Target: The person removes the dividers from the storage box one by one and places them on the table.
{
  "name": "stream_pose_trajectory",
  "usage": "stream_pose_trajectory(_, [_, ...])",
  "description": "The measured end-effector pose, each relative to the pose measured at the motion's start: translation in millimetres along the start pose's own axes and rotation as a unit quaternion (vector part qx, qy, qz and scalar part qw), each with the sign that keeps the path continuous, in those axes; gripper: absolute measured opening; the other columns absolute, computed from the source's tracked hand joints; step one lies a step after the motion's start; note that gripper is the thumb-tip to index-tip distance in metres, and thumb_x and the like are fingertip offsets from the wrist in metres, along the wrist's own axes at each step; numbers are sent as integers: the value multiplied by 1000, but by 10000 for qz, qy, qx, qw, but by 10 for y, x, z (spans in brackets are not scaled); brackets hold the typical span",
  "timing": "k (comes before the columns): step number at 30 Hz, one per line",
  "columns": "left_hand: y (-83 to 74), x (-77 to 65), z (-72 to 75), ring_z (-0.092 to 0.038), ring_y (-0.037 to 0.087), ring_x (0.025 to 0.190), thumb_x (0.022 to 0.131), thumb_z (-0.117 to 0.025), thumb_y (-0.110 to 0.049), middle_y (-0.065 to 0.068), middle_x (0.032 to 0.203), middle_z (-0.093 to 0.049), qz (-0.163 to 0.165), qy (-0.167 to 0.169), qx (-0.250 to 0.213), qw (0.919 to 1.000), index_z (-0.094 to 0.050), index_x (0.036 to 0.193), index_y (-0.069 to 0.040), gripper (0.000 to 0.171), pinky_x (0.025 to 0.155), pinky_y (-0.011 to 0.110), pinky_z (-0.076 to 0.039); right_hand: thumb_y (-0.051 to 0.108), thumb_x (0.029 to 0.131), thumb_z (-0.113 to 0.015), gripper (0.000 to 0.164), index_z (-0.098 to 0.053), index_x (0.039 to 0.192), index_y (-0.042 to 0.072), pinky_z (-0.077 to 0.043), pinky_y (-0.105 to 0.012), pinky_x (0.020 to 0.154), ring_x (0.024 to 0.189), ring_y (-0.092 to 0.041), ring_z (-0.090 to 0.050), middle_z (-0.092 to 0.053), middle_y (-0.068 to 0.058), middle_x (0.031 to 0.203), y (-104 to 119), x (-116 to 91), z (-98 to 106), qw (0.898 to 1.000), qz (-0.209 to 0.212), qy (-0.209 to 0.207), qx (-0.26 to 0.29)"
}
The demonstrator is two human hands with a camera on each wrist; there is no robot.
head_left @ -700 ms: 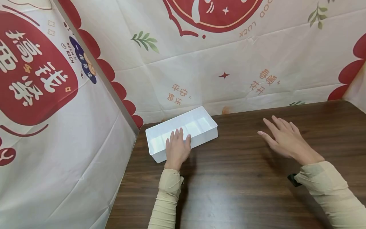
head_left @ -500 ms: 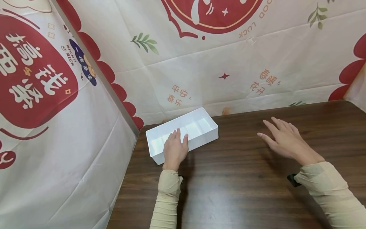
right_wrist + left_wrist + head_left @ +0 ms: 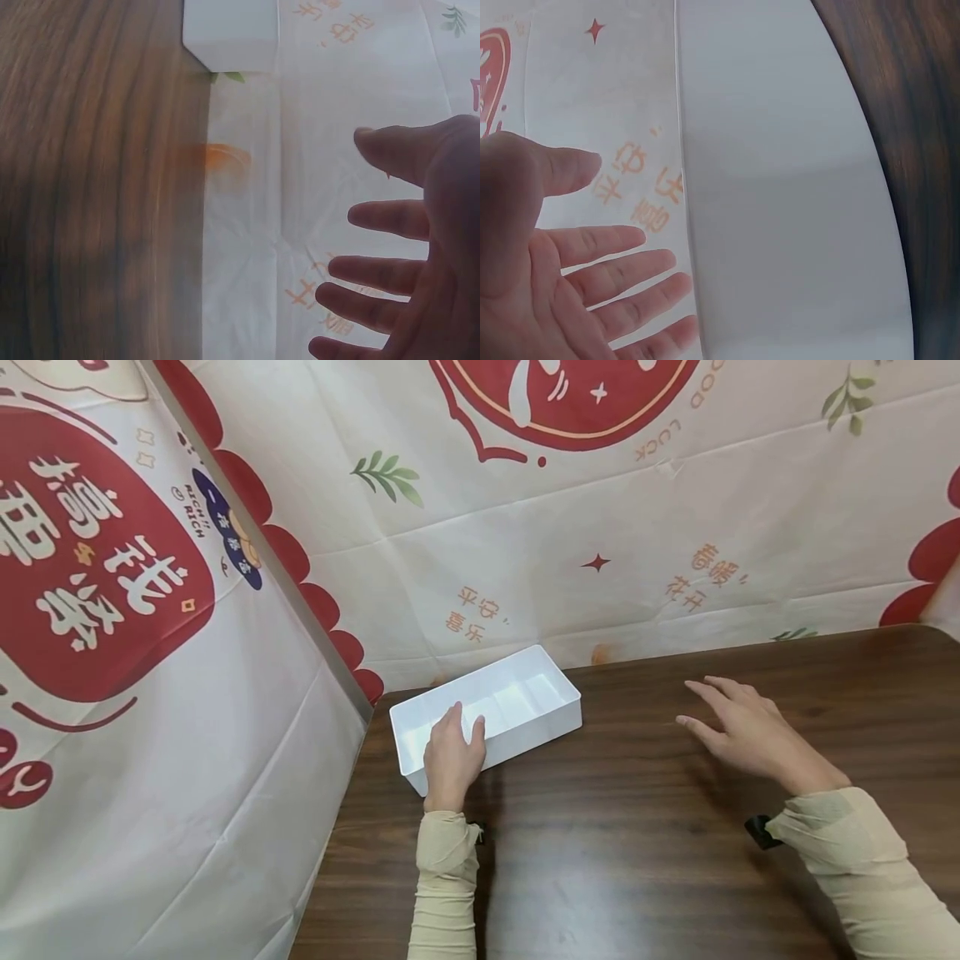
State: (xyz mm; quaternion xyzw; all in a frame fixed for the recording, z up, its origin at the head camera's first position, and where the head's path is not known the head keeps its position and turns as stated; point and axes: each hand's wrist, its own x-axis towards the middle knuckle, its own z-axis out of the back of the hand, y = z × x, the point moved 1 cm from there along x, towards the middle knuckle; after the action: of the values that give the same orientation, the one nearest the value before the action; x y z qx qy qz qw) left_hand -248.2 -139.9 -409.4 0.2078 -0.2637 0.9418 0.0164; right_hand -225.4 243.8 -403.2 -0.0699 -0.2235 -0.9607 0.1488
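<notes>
1. While the left hand lies over the near long side of the white box, its fingers are spread, with the thumb set apart from the rest; whether any fingertip touches the rim, I cannot tell.
2. The box sits on the brown counter, ahead of the left hand and partly hidden by it. Its longer stretch runs off to that hand's right, slanting away from the person, and a shorter stretch shows to the left. Its inside faces up, with bright patches on the bottom.
3. Well apart, to the right of the left hand and the box, the right hand hangs over the counter with its fingers spread and mostly straight. The box is off its thumb side.
4. Behind the left hand runs the left sleeve, and behind the right hand the right sleeve, both beige; a dark piece shows by the right cuff.
5. Beyond both hands and close behind the box hangs the back cloth, printed with a leaf sprig, a red star and orange lettering.
6. To the left of the left hand hangs the side cloth, with a large red patch bearing white characters.
</notes>
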Motion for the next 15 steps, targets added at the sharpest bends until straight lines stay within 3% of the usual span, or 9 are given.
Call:
stream_pose_trajectory(8, [182, 45, 127, -59, 38, 118, 94, -62, -26, 20, 126, -65, 327, -351, -55, 9988, -65, 124, 2, 41, 95, 52, -48, 36, 102, -52, 57, -46, 140, -7, -31, -73, 94, 124, -56, -39, -45, -37, 138, 67, 91, -40, 9999, 134, 103, 1])
stream_pose_trajectory(15, [395, 69, 280, -62, 39, 112, 94, -64, -24, 22, 118, -67, 682, -438, -184, 9965, -67, 119, 2, 36, 90, 53, -50, 30, 102, -52, 49, -53, 132, -9, -33, -67, 97, 121, -57, -44, -52, -37, 131, 68, 215, -5, 9994, 189, 186, 243])
